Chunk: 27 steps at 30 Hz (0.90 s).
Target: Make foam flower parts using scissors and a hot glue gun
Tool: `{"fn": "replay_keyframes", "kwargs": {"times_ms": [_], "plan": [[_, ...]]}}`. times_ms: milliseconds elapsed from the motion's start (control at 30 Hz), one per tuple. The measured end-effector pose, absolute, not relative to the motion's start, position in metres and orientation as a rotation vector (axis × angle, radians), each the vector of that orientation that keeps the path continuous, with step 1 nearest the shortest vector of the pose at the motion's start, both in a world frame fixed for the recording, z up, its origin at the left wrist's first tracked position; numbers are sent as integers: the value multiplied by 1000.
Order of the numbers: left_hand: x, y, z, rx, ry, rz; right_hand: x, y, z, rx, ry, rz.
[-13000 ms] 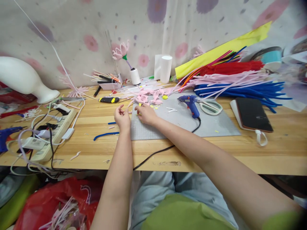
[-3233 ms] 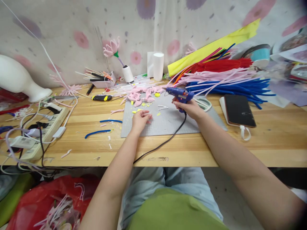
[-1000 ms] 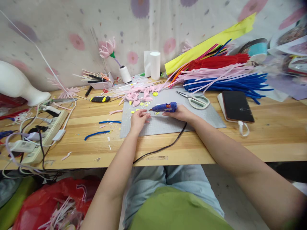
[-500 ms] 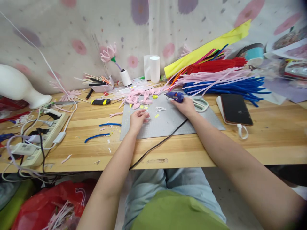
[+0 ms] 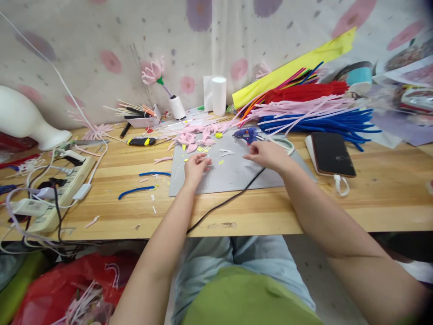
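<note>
My left hand [image 5: 196,169] hovers over the left part of a grey board [image 5: 233,179], its fingers curled together. A tiny whitish bit shows at the fingertips, too small to name. Away from the tool, my right hand [image 5: 265,155] has its fingers bent and slightly apart with nothing in them. A blue glue gun [image 5: 246,134] lies on the board just beyond that hand. Between the hands are short white pieces [image 5: 227,152] and a yellow scrap [image 5: 221,161]. Pink fuzzy petals [image 5: 191,140] are heaped past my left hand.
Scissors [image 5: 286,145] lie right of the glue gun. Bundles of blue pipe cleaners [image 5: 314,123] and red pipe cleaners [image 5: 304,93] are behind. A black cable [image 5: 226,201] crosses the board's front edge. A phone [image 5: 333,153] rests right, a power strip [image 5: 64,194] left.
My right hand has let go of the glue gun and drawn back toward me, leaving the gun on the board. My left hand has hardly moved; its fingers are more closed.
</note>
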<state>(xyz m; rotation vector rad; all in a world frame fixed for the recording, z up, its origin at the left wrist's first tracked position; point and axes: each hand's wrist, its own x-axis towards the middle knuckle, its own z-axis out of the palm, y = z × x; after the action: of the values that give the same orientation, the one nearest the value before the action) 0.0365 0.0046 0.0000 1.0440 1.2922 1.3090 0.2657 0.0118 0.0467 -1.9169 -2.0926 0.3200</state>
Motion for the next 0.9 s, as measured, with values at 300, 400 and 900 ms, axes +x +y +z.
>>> {"fn": "replay_keyframes", "kwargs": {"times_ms": [300,400,900], "plan": [[35,2,1,1089,1260,1267,205,24,37,-1745,-2330,446],[35,1,2,1090,1250,1260,198,28,33,-1773,-2353,506],[36,-2,7,1051,1242,1226,181,23,6,-1166,-1129,1219]]}}
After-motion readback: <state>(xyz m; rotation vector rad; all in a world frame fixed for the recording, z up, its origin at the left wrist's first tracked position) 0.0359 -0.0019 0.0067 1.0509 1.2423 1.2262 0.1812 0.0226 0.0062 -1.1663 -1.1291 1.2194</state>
